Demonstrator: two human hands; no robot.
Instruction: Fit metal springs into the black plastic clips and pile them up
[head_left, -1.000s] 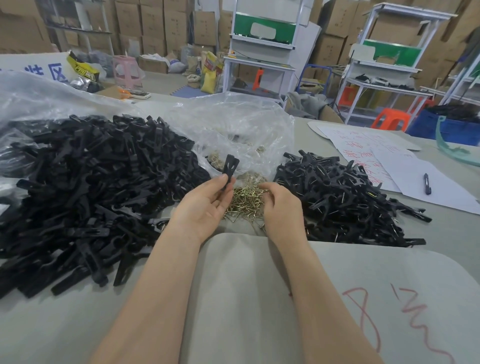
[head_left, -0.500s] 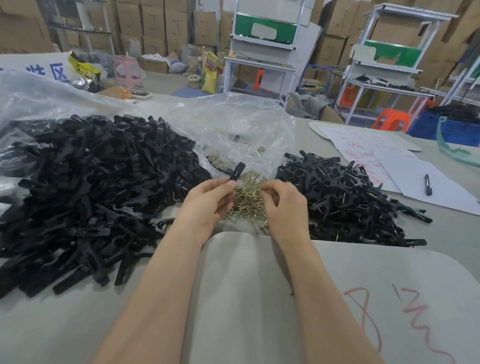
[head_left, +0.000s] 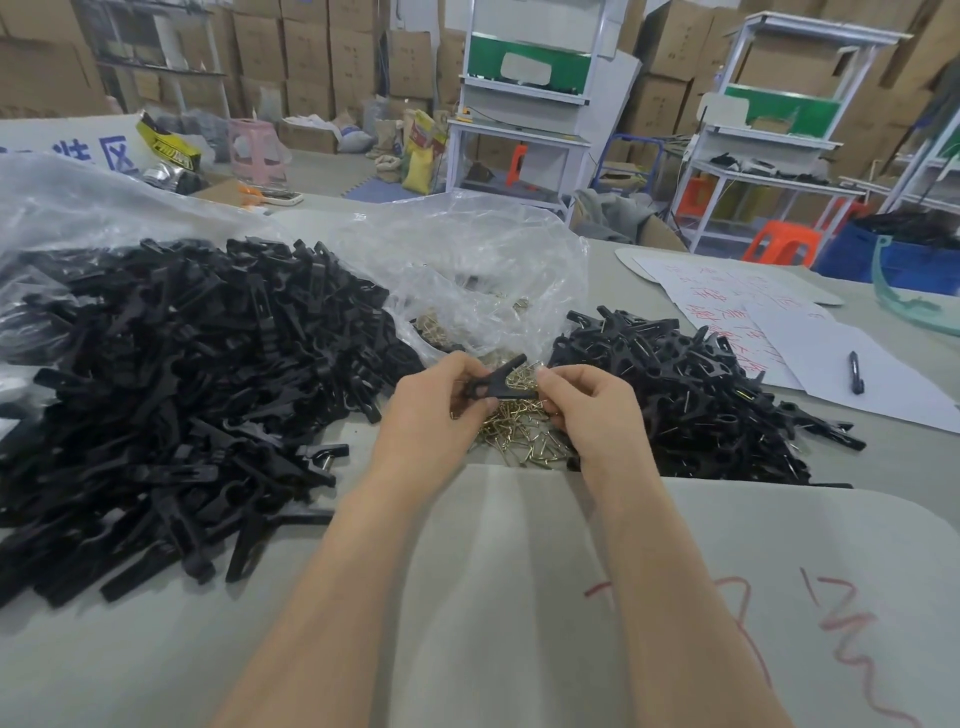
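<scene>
The black plastic clip (head_left: 500, 383) is held up between both hands, just above the heap of brass-coloured metal springs (head_left: 519, 441) at the middle of the bench. Its two arms spread in a V, one pointing up and away, the other lying level toward the right. The left hand (head_left: 434, 415) grips the clip's closed end, thumb on top and fingers curled beneath. The right hand (head_left: 592, 410) has its fingers curled, with thumb and forefinger pinching the tip of the level arm; whether a spring sits between those fingertips cannot be made out.

The springs spill from the mouth of a crumpled clear plastic bag (head_left: 467, 270) lying just behind the hands. Toward the left edge of the bench spreads a large pile of black clips (head_left: 182, 389), partly on a second clear bag (head_left: 78, 208). Just right of the springs lies a smaller pile of clips (head_left: 701, 400), many showing metal wire.

Both forearms rest over a grey mat (head_left: 519, 571) at the near edge, marked with red scrawl at its right. Toward the far right corner of the bench (head_left: 914, 462) lie white paper sheets (head_left: 810, 364) with red writing, with a dark pen (head_left: 856, 373) on them.
</scene>
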